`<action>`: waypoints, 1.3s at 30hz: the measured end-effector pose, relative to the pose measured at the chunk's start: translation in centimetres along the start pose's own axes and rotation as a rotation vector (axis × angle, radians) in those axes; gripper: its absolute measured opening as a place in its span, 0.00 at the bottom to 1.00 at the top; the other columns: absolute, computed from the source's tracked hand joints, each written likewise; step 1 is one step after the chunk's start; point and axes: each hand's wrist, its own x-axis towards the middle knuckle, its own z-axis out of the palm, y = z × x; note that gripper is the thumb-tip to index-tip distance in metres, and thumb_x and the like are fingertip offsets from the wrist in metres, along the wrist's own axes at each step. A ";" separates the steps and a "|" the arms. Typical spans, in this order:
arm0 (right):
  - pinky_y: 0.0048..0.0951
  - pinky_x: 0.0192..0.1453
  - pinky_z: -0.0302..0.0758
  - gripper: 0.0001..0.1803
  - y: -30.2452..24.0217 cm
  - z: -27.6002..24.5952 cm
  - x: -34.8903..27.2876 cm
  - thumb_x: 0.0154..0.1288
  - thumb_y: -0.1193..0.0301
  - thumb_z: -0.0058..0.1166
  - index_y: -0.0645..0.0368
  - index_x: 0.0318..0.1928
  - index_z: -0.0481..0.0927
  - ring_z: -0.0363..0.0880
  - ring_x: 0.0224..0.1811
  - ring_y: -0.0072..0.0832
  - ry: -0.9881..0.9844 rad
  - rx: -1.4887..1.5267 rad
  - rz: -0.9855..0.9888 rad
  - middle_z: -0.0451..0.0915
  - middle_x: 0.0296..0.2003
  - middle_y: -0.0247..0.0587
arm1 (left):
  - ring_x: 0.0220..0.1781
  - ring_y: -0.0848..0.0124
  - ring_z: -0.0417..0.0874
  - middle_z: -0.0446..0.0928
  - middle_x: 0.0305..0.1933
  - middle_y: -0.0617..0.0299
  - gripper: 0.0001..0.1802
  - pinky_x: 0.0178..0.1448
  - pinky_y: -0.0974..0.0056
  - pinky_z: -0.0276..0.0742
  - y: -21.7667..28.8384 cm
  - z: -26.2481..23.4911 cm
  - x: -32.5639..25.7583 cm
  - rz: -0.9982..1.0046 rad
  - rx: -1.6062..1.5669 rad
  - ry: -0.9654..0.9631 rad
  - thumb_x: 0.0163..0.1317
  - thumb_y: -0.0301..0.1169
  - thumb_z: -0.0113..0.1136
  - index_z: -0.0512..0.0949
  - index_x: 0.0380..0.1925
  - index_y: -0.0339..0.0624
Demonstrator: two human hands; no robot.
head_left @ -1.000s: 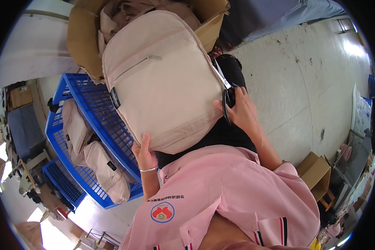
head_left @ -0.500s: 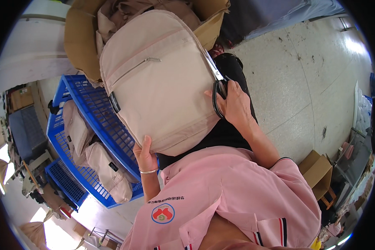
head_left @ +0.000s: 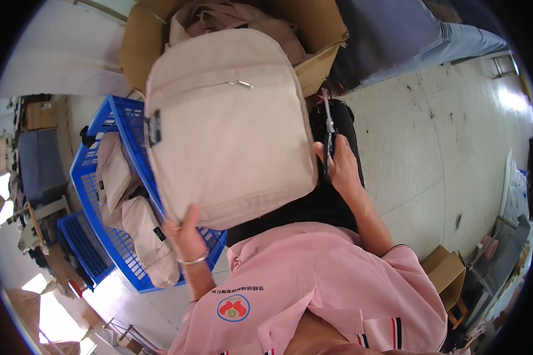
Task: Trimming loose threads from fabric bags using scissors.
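Note:
A beige backpack (head_left: 231, 142) lies over my lap with its rounded top pointing away from me. Across its upper front runs a zipper with a metal pull (head_left: 240, 84), and a dark tag (head_left: 154, 128) sits on its left edge. My left hand (head_left: 187, 236) grips the lower left corner, thumb on the front and the other fingers mostly hidden. Just off the bag's right side, my right hand (head_left: 343, 164) is closed around black-handled scissors (head_left: 329, 131), their blades pointing away from me.
An open cardboard box (head_left: 137, 50) holding more beige bags (head_left: 237, 21) stands beyond the backpack. To the left is a blue plastic basket (head_left: 89, 177) with beige bags (head_left: 148, 236) in it. Grey-blue cloth (head_left: 391, 41) hangs at the far right. Another cardboard box (head_left: 444, 272) stands behind on the right.
The backpack has turned slightly and its lower end has swung left with my left hand. My right hand and the scissors have come away from its right edge, and the blades now point straighter ahead.

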 end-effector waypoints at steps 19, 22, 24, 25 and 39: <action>0.26 0.34 0.73 0.27 0.8 -5.6 0.0 0.69 0.52 0.56 0.66 0.51 0.74 0.74 0.30 0.23 0.304 0.385 -0.283 0.72 0.33 0.37 | 0.42 0.76 0.76 0.79 0.38 0.65 0.12 0.53 0.72 0.68 18.3 0.5 15.8 0.702 0.586 -0.861 0.58 0.27 0.65 0.83 0.42 0.37; 0.31 0.36 0.72 0.31 -2.7 -7.9 -0.3 0.60 0.50 0.65 0.64 0.50 0.74 0.72 0.33 0.32 0.160 0.346 -0.264 0.71 0.36 0.41 | 0.41 0.80 0.76 0.80 0.38 0.71 0.11 0.51 0.74 0.69 16.2 2.8 18.4 0.542 0.415 -0.896 0.62 0.27 0.65 0.83 0.44 0.38; 0.36 0.37 0.73 0.32 -3.3 -8.9 0.8 0.55 0.50 0.69 0.64 0.47 0.74 0.74 0.34 0.44 0.010 -0.009 -0.464 0.71 0.38 0.45 | 0.41 0.81 0.77 0.80 0.37 0.73 0.11 0.50 0.74 0.70 14.8 4.2 19.4 0.448 0.346 -0.944 0.63 0.27 0.65 0.83 0.45 0.39; 0.36 0.37 0.73 0.32 -4.2 -9.3 1.2 0.55 0.50 0.69 0.64 0.47 0.74 0.74 0.34 0.44 0.016 -0.018 -0.453 0.71 0.38 0.45 | 0.41 0.82 0.77 0.81 0.38 0.73 0.11 0.50 0.75 0.71 13.6 4.9 19.9 0.450 0.316 -0.970 0.63 0.28 0.65 0.84 0.45 0.39; 0.41 0.38 0.76 0.32 -8.6 -9.9 8.5 0.52 0.46 0.68 0.62 0.38 0.72 0.78 0.41 0.45 -0.061 -0.456 -0.824 0.72 0.36 0.44 | 0.42 0.81 0.78 0.83 0.38 0.71 0.13 0.51 0.73 0.72 11.4 5.1 21.5 0.479 0.255 -0.980 0.62 0.27 0.65 0.83 0.46 0.37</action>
